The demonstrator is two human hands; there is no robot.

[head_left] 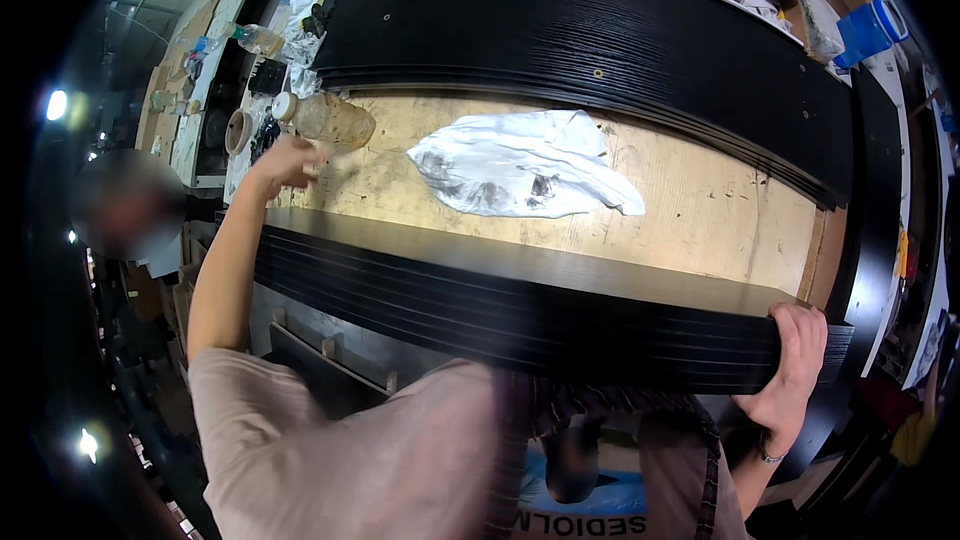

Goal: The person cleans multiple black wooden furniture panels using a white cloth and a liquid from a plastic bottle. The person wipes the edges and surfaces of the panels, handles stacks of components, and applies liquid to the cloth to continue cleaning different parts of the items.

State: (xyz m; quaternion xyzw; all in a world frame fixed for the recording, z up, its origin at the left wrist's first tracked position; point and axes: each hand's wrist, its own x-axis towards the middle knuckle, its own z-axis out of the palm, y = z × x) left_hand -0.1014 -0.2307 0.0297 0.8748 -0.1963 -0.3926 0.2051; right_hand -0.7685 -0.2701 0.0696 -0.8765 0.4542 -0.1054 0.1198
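Observation:
A stack of black boards (500,315) lies along the near edge of the bench, in front of my body. My right hand (792,365) is closed over its right end, fingers on the top face and thumb side below. My left hand (288,164) is raised past the stack's left end, its slightly blurred fingers bent and apart with nothing seen in them. Just beyond it a clear plastic bottle (340,121) with a pale cap lies on its side. A white cloth (520,165) with dark smudges is spread, crumpled, on the wooden bench top (700,225).
A second stack of black boards (560,25) fills the far side of the bench. Bottles, including a clear one (262,42), and rags crowd the far left. A blue container (872,32) stands at the far right. Another person (130,205) is at the left.

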